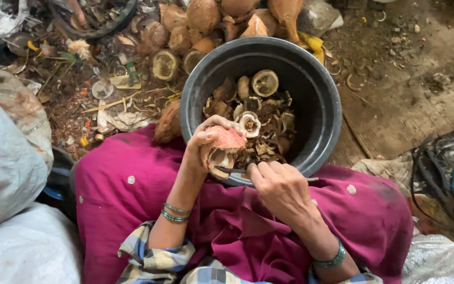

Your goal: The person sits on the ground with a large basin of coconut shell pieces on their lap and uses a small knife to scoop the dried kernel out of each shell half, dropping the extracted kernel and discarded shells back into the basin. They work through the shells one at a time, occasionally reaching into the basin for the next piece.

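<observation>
Fingers (211,129) of the left hand (202,144) clasp a coconut piece (222,147), cut side facing down-right.

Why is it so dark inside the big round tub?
Head view: the deep black plastic tub shades its own inside, soft daylight lights the left hand holding a brown coconut piece, the right hand is sharp, and the edges look slightly bent.
</observation>
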`<control>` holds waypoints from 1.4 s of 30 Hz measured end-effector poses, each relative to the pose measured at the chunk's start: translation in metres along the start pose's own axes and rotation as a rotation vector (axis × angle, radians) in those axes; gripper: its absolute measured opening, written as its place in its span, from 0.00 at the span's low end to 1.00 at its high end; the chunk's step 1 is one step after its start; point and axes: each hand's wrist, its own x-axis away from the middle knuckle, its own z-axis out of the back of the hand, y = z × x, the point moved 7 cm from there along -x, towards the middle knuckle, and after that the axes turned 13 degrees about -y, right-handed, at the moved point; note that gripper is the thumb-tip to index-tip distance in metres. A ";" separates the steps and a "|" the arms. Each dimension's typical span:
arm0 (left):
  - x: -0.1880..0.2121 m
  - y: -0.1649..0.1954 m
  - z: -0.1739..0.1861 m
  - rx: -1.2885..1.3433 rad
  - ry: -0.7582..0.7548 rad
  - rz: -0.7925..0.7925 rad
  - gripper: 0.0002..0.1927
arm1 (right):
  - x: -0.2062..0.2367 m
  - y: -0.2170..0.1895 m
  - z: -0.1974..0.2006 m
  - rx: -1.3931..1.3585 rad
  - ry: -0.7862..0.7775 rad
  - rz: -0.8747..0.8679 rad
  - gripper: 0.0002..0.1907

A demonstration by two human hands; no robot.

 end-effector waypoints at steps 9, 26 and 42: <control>0.004 0.002 0.001 0.119 -0.006 0.040 0.22 | -0.010 0.002 -0.009 -0.048 0.031 -0.003 0.05; 0.001 0.002 0.021 0.162 0.145 -0.028 0.22 | -0.025 -0.002 -0.028 -0.079 0.129 -0.080 0.07; -0.003 0.010 0.016 -0.296 0.159 -0.055 0.17 | -0.016 -0.001 -0.004 -0.078 0.001 -0.123 0.04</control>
